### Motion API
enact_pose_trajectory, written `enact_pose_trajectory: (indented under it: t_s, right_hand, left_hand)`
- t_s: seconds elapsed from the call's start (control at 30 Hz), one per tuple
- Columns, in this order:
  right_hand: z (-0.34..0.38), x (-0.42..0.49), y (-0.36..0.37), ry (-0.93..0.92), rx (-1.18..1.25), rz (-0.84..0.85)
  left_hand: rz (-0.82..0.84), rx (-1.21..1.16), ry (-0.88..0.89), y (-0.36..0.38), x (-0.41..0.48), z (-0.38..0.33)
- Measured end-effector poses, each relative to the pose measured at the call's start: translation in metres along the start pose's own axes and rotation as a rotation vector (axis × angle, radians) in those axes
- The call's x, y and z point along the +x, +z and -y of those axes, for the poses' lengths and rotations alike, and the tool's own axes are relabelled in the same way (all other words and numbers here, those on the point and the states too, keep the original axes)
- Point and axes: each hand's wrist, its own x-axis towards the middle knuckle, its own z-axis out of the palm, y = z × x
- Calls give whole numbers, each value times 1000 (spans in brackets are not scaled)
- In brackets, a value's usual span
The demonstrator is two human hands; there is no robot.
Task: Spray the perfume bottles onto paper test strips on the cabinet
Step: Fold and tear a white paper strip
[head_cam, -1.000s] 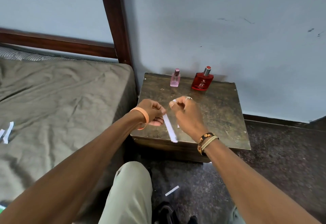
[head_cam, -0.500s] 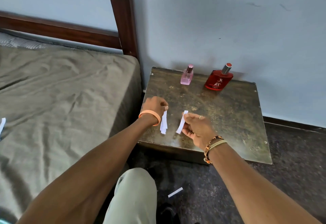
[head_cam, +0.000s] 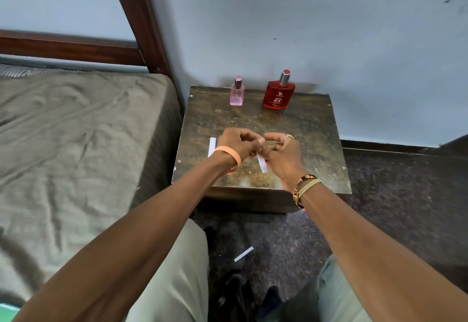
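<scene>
Pinching a narrow white paper strip (head_cam: 262, 165), left hand (head_cam: 234, 144) and right hand (head_cam: 282, 155) share a tight grip

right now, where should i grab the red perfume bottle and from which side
Grip the red perfume bottle by its wide lower body, coming from the front-right: it stands upright close to the wall with the pink bottle on its left. Leave the silver spray top free for a finger.

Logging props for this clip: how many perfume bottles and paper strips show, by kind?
Perfume bottles: 2, pink bottle and red bottle.
Paper test strips: 3, cabinet strip, held strip, floor strip.
Total: 5.
</scene>
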Motion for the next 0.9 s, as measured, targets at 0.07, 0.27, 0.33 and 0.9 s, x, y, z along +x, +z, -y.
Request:
enact_pose_trajectory:
  t_s: [0.07,0.27,0.33,0.9]
  right_hand:
    - [-2,-6,-13,39,48,-2]
    - [-21,-10,-37,162,183,6]
    - [-28,-6,-41,198,204,-21]
    - [-57,40,-17,277,-8,-146]
  left_hand:
    - [-8,1,-6,11,-3,-7]
    - [-119,29,44,33,12,-11]
    - [-94,44,38,39,20,-8]
    - [-67,528,226,44,73,34]
